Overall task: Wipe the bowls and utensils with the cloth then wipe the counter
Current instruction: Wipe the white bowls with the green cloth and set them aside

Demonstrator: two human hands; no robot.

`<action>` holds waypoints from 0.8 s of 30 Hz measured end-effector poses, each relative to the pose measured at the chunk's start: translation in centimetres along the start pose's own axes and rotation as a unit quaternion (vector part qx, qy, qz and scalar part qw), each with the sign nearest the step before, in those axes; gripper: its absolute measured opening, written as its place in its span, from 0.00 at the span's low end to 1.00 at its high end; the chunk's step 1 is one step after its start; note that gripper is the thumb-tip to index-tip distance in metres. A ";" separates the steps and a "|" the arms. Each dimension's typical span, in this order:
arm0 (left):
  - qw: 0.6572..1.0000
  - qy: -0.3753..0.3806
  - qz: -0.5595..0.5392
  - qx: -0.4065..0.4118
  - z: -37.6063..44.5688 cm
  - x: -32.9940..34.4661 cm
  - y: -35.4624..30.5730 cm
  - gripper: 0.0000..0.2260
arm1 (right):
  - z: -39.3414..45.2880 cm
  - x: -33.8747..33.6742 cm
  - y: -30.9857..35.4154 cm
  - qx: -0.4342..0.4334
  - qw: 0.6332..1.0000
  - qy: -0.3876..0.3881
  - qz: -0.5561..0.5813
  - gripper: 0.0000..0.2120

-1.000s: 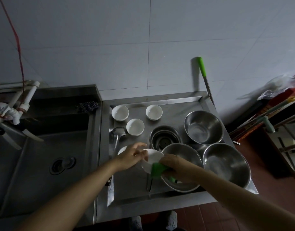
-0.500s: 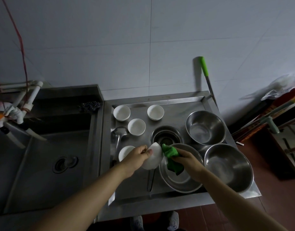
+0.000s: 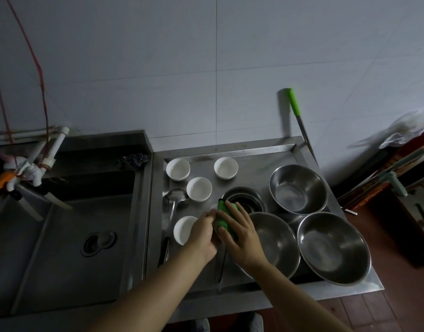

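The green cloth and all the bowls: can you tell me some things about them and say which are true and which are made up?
1. The right hand presses the green cloth. True.
2. Three small white bowls stand in a group at the back of the counter. True.
3. The green cloth lies in the sink. False: it is over the counter, between the two hands.
4. The big metal bowls are left of the white ones. False: they stand to the right.
5. The left hand rests flat in the sink. False: it is over the counter against the cloth; the bowl it holds is almost hidden.
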State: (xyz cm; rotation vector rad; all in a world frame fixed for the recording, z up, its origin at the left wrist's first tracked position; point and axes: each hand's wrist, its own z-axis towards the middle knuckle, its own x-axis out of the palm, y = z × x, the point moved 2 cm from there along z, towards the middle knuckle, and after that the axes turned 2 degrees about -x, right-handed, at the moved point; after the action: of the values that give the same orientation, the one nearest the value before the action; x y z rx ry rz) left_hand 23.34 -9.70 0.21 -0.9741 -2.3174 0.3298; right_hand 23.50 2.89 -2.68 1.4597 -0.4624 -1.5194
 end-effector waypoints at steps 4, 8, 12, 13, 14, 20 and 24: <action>0.994 0.028 -0.103 -0.028 0.3 -0.9 0.6 0.19 | -0.9 0.8 -0.1 0.007 0.997 -0.072 0.042 0.22; 0.995 0.045 -0.093 -0.018 0.3 -1.9 0.8 0.18 | -1.7 1.4 -0.4 0.167 0.953 -0.112 0.226 0.24; 0.998 0.049 -0.023 -0.015 0.1 -3.5 0.6 0.15 | -1.3 1.6 -1.3 0.273 0.887 -0.103 0.357 0.19; 0.999 0.048 0.007 -0.016 0.1 -3.8 0.4 0.14 | -1.0 1.6 -1.4 0.303 0.868 -0.096 0.382 0.18; 0.998 0.046 0.038 -0.016 0.1 -4.0 0.1 0.13 | -0.7 1.6 -1.6 0.330 0.849 -0.089 0.402 0.17; 0.922 0.051 0.371 0.103 -0.2 -5.1 -0.2 0.10 | 0.8 2.1 -0.6 0.391 0.840 -0.023 0.375 0.16; 0.826 0.027 0.526 0.200 -0.5 -5.6 -0.3 0.12 | 1.1 3.6 0.4 0.384 0.855 -0.017 0.348 0.13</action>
State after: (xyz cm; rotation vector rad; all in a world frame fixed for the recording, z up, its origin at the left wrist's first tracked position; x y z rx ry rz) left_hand 26.56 -13.93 -1.67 -1.8939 -1.3288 1.1388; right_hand 23.18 -0.57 -4.16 1.5654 -1.5662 -0.7739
